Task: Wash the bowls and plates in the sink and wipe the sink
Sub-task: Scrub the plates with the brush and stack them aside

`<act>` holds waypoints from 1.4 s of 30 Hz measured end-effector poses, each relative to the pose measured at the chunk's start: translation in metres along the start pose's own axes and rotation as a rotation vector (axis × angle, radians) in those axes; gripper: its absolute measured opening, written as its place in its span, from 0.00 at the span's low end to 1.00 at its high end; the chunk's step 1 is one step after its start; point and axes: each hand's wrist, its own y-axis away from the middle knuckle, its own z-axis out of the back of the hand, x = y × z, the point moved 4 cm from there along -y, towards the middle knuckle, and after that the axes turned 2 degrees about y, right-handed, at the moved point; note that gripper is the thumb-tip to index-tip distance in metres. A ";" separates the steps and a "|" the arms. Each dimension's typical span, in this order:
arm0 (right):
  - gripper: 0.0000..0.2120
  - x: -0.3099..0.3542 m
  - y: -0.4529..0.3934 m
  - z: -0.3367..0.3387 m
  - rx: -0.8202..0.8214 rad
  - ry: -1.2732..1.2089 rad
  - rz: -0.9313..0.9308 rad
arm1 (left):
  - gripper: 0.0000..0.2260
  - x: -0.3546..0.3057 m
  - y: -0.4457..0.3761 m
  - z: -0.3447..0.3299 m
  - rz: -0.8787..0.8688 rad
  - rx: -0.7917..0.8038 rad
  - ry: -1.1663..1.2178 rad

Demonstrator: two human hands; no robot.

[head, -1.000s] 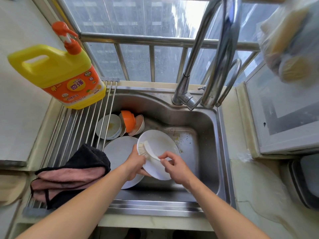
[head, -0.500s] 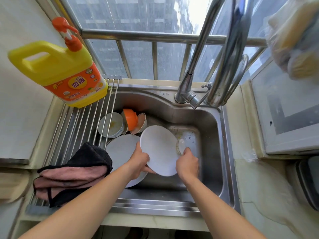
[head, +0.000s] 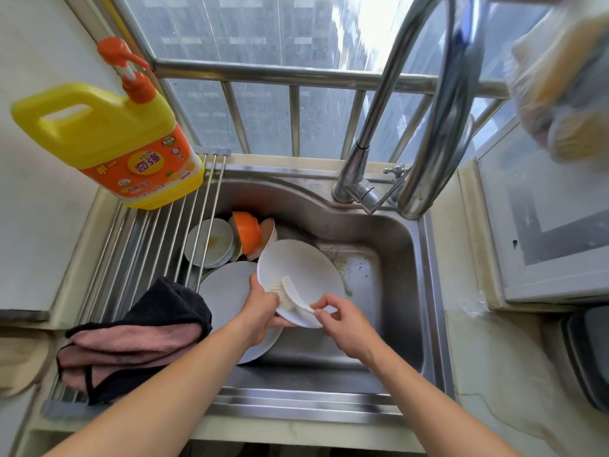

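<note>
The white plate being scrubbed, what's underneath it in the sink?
Under the white plate lies another pale plate, flat in the sink. The left hand and held plate cover its right part, so anything there is hidden.

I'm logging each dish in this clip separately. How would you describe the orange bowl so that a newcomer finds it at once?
Start at the steel sink below the window and look to its back left corner, just beyond the rods of the drying rack. A cluster of bowls lies there on their sides; the orange bowl sits in the middle. It is the only brightly coloured dish, its neighbours being pale.
</note>
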 end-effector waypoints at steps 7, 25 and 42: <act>0.06 -0.024 0.010 0.034 -0.267 0.475 -0.183 | 0.23 -0.002 0.000 0.004 -0.065 -0.003 -0.147; 0.04 -0.010 -0.004 -0.004 0.076 0.094 0.043 | 0.36 0.017 -0.001 0.005 0.058 0.109 -0.228; 0.06 -0.008 -0.033 0.032 -0.428 0.608 -0.168 | 0.51 0.011 -0.001 0.006 -0.317 0.253 -0.960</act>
